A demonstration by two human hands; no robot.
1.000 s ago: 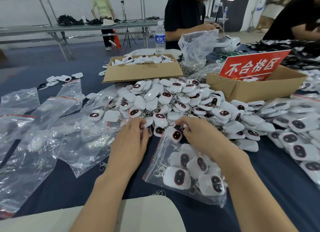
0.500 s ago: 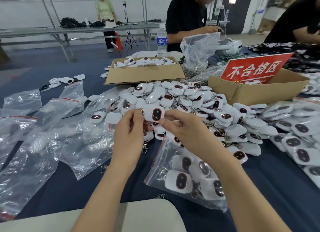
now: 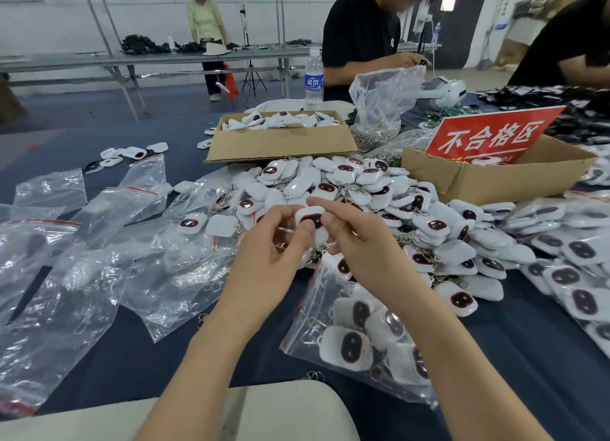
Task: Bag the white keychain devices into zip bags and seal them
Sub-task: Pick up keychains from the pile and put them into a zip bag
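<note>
A white keychain device (image 3: 310,217) with a dark oval face is lifted above the table, pinched between my left hand (image 3: 269,262) and my right hand (image 3: 359,246). Just below my right wrist lies an unsealed zip bag (image 3: 359,338) holding several of the devices. Behind my hands spreads a big pile of loose white devices (image 3: 379,193). Empty clear zip bags (image 3: 99,259) with red seal lines cover the table on the left.
Two cardboard boxes sit behind the pile: one with devices (image 3: 280,140), one (image 3: 495,173) with a red sign (image 3: 491,133). Filled bags (image 3: 574,252) lie at right. A water bottle (image 3: 313,77) and a bag of key rings (image 3: 379,110) stand farther back. Two people work across the table.
Both hands came off the pile with one device and raised it between them. The device's face now tilts more toward me than half a second ago.
</note>
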